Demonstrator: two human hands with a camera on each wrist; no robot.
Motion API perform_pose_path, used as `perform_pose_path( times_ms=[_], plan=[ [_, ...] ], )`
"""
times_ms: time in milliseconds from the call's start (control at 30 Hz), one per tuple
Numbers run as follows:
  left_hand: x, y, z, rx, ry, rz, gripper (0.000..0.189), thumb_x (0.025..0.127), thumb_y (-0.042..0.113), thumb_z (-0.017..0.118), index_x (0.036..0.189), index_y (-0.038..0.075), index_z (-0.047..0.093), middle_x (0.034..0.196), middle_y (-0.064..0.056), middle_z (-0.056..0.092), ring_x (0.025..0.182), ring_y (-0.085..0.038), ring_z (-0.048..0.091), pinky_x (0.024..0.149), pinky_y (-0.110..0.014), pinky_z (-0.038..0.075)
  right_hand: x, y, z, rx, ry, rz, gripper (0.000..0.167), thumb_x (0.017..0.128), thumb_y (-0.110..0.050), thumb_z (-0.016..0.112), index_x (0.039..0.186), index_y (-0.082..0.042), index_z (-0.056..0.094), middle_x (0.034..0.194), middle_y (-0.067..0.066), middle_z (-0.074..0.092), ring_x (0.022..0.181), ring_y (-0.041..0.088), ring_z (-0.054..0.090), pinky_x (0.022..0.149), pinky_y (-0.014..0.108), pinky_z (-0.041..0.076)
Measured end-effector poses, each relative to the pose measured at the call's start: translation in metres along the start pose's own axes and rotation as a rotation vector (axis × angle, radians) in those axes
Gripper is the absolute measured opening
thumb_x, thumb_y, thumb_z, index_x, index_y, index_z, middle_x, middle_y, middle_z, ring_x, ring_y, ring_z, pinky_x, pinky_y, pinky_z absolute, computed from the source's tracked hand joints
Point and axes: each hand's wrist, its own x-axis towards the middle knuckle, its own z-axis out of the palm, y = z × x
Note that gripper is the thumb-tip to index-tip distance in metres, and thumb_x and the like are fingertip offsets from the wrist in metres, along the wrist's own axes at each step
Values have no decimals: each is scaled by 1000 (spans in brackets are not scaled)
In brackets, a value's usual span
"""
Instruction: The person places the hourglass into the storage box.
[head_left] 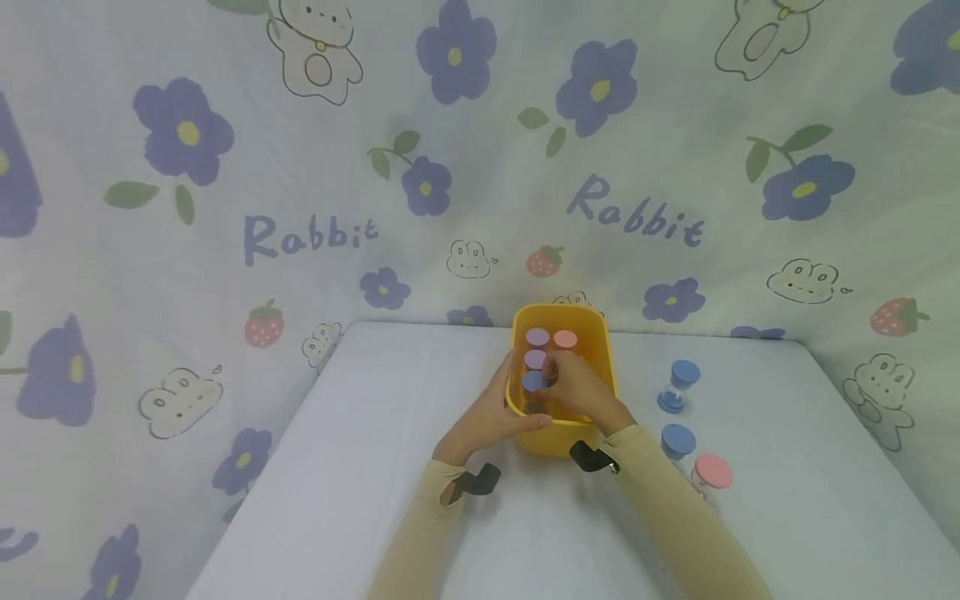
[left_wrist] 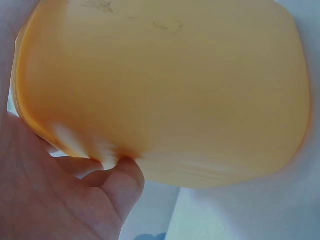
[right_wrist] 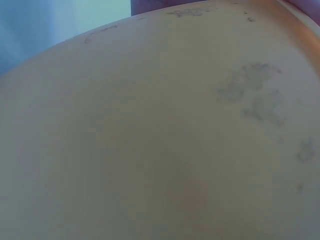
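A yellow plastic bin (head_left: 562,440) stands upright on the table, with several sand timers inside. Their round ends show purple (head_left: 537,337), pink (head_left: 566,339) and blue. With thumb and fingers my left hand (head_left: 491,417) grips the bin's near left side; in the left wrist view the hand (left_wrist: 65,200) curls against the bin's wall (left_wrist: 175,90). Inside the bin, my right hand (head_left: 581,387) pinches a blue-ended sand timer (head_left: 533,382) at the near left, its lower part hidden. The bin's outer wall (right_wrist: 150,125) fills most of the right wrist view.
To the bin's right on the white table (head_left: 360,467) stand a blue sand timer (head_left: 684,373), another blue one (head_left: 678,440) and a pink one (head_left: 712,472), partly beside the right sleeve. A patterned curtain (head_left: 480,167) hangs behind the table.
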Motion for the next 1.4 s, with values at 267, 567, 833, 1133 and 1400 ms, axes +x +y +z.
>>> perform_pose_path(
  times_ms=[267,567,833,1133,1400],
  plan=[
    [1,-1,1,-10,-9,-1,125,79,58,84,167,33,-1,175,6,11,160,-31,23,124,-63,32,0,3,-1,13,-8,15,26,84,-12,86,92,-7,63,84,6,61,83,21,59,75,27,53],
    [5,-3,5,-43,-25,92,119,81,52,85,165,40,1,175,4,12,159,-30,27,123,-62,35,-1,8,0,19,-18,29,25,83,-13,87,93,-6,65,86,7,64,83,21,60,77,28,56],
    [1,-4,7,-27,-2,11,123,78,55,87,167,34,4,174,6,17,158,-25,29,126,-60,32,-11,4,-18,-10,-41,-34,31,84,-16,85,105,-2,67,99,10,69,88,22,63,83,36,60],
    [3,0,6,-32,18,-7,125,77,49,89,167,35,3,174,6,19,158,-25,28,128,-59,27,-50,-4,-91,43,125,-122,37,94,-23,77,121,0,67,124,20,71,118,37,68,104,55,57],
    [5,5,3,-41,15,33,124,78,45,90,167,34,3,174,3,19,158,-24,28,128,-59,26,-89,23,-140,32,302,-95,39,98,-37,72,123,-9,67,122,13,71,109,15,69,92,12,56]
  ],
)
